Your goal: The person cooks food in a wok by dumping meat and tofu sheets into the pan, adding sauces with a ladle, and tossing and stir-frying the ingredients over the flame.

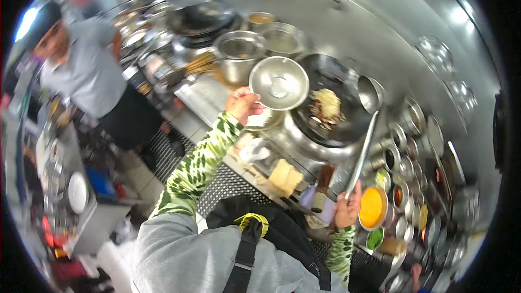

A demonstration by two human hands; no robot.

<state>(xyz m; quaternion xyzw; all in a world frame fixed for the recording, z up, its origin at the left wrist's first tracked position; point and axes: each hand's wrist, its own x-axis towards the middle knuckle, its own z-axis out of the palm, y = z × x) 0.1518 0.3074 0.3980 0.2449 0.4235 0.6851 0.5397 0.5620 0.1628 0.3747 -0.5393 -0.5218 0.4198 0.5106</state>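
My left hand (243, 104) is closed on the rim of a metal bowl (293, 78), which is tilted beside the wok with a little pale residue at its bottom. In my right hand (347, 206) is the handle of a long ladle (369, 96), its bowl over the wok's right edge. The black wok (353, 130) sits on the stove and holds a heap of pale noodle-like strands (326, 103) with dark and whitish pieces below them.
Metal pots (239, 49) stand behind the wok. An orange liquid fills a bowl (373, 208) by my right hand, among several small seasoning containers. A brush with a wooden handle (319, 201) and a folded yellow cloth (285, 177) lie in front. Another person (92, 70) stands at left.
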